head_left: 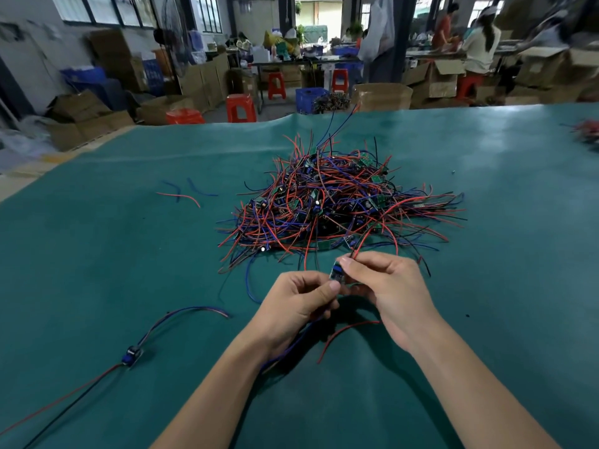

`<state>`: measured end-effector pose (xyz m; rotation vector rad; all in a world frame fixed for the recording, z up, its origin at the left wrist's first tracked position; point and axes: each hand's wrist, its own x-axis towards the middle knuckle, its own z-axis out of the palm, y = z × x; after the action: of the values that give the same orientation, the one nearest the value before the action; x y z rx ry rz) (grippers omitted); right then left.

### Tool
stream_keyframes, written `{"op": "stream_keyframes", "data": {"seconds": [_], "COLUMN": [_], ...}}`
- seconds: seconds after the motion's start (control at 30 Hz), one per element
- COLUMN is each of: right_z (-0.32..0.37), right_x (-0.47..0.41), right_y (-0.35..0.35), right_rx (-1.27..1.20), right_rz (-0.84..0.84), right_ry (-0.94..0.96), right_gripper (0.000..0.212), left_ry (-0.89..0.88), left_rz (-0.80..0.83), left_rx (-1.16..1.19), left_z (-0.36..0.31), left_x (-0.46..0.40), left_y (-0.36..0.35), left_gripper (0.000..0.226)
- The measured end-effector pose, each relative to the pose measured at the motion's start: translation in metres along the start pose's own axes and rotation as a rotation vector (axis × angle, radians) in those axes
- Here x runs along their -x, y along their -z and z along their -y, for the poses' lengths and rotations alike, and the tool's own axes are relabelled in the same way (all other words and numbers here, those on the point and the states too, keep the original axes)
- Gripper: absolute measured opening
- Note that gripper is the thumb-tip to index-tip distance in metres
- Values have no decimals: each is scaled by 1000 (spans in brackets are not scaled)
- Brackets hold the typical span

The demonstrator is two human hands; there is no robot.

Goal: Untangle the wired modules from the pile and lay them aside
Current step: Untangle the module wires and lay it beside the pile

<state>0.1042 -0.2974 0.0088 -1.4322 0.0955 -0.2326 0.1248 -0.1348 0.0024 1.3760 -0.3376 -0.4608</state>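
Note:
A tangled pile of wired modules with red, blue and black leads lies in the middle of the green mat. Just in front of it, both hands hold one small blue module above the mat. My left hand pinches its lower end and my right hand pinches its upper end together with a red wire. Blue and red leads trail under my hands toward me. One separated module lies flat at the near left with its wires spread out.
A few loose wire offcuts lie left of the pile. Another small bundle sits at the far right edge of the mat. Beyond the table are red stools, cardboard boxes, blue crates and people working at benches.

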Motion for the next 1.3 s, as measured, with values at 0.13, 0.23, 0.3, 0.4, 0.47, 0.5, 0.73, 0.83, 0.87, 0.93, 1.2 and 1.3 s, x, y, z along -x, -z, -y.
{"op": "stream_keyframes", "data": {"seconds": [0.13,0.23,0.3,0.4,0.47,0.5,0.73,0.83,0.87,0.93,1.2,1.3], "right_z": [-1,0,2,1,2,3,5,1,2,4,45,91], "right_x": [-6,-12,-18,-25,-26,-26,-1,13,15,15,-1,2], "right_y": [11,25,38,57,66,71,14,-16,-18,-13,30,25], "right_rx": [311,507,458,309,199,156,435,498,454,371,87,-139], "right_rz": [-182,-346,-467,-665,-822,-903,-248,-1,23,13,-545,-577], "right_ry": [249,395,411,382,347,325,227,295,297,303,426,493], "right_gripper": [9,13,14,10,8,9,34,30,27,19,30,24], "left_ry": [13,-12,-23,-32,-38,-38,-99,-88,-77,-51,-14,-47], "left_rz": [43,42,42,58,29,-12,-97,-6,15,63,226,175], "left_rx": [-80,-110,-132,-173,-167,-132,125,49,29,3,-144,-142], "left_z": [-2,-2,-1,-2,-2,-2,-1,1,1,-1,-5,-1], "left_x": [0,0,0,2,2,1,0,1,1,2,7,4], "left_y": [-1,-2,-3,-4,-4,-4,0,1,1,2,1,0], "left_gripper": [19,21,23,24,25,25,15,16,16,17,12,12]}}
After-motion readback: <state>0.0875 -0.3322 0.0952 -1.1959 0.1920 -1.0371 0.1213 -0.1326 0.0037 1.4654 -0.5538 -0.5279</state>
